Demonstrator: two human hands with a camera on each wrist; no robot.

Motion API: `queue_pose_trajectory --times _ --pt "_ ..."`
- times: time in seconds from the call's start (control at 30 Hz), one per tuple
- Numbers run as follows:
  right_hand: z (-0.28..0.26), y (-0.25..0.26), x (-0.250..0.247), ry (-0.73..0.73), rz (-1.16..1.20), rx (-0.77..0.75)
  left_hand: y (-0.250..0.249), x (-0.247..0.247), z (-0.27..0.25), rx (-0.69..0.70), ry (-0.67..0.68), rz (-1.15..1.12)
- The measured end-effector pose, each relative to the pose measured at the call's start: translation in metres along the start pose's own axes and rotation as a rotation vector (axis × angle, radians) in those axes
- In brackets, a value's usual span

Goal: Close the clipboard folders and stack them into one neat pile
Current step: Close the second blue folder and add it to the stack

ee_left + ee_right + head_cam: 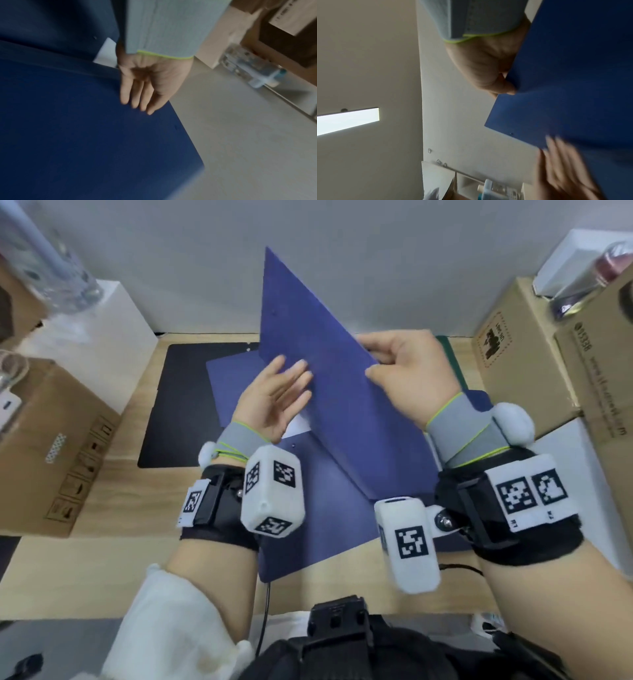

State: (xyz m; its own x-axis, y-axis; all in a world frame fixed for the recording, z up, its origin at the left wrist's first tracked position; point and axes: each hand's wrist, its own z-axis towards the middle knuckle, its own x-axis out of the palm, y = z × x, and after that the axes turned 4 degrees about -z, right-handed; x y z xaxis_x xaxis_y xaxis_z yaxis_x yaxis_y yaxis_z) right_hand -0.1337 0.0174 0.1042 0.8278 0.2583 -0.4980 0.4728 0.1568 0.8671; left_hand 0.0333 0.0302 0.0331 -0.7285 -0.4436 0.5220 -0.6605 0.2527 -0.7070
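Observation:
A blue clipboard folder (342, 508) lies open on the desk in front of me, its cover (318, 361) raised steeply. My right hand (400, 364) pinches the cover's right edge between thumb and fingers; the right wrist view shows the thumb on the blue cover (573, 81). My left hand (277, 392) is open, its straight fingers touching the cover's face near its left edge, also seen on the cover (85, 135) in the left wrist view. White paper (299, 422) shows inside the folder. Another blue folder (226, 381) lies flat behind, and a black one (185, 405) under it.
Cardboard boxes (51, 446) stand at the left, and more boxes (524, 361) at the right. A white box (113, 337) sits at the back left with a clear bottle (51, 258) near it. A wall rises just behind the desk. A cable (265, 611) hangs at the front edge.

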Motion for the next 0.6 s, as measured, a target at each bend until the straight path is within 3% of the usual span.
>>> queue_pose_trajectory --times 0.07,0.13,0.27,0.43,0.6 --pt "-0.001 -0.005 -0.015 -0.034 0.073 0.025 0.019 -0.012 0.007 -0.035 -0.158 0.053" --pt "-0.004 -0.01 -0.025 -0.056 0.172 0.043 0.04 -0.021 0.013 -0.096 -0.221 0.109" --pt "-0.008 -0.035 -0.042 -0.14 0.273 0.122 0.071 -0.016 0.02 -0.197 -0.075 -0.007" --pt "-0.01 -0.086 -0.06 -0.237 0.072 0.198 0.089 -0.005 0.029 -0.211 -0.076 0.055" --pt "-0.025 -0.159 -0.074 -0.237 -0.186 0.494 0.13 0.02 0.038 -0.166 -0.054 0.205"
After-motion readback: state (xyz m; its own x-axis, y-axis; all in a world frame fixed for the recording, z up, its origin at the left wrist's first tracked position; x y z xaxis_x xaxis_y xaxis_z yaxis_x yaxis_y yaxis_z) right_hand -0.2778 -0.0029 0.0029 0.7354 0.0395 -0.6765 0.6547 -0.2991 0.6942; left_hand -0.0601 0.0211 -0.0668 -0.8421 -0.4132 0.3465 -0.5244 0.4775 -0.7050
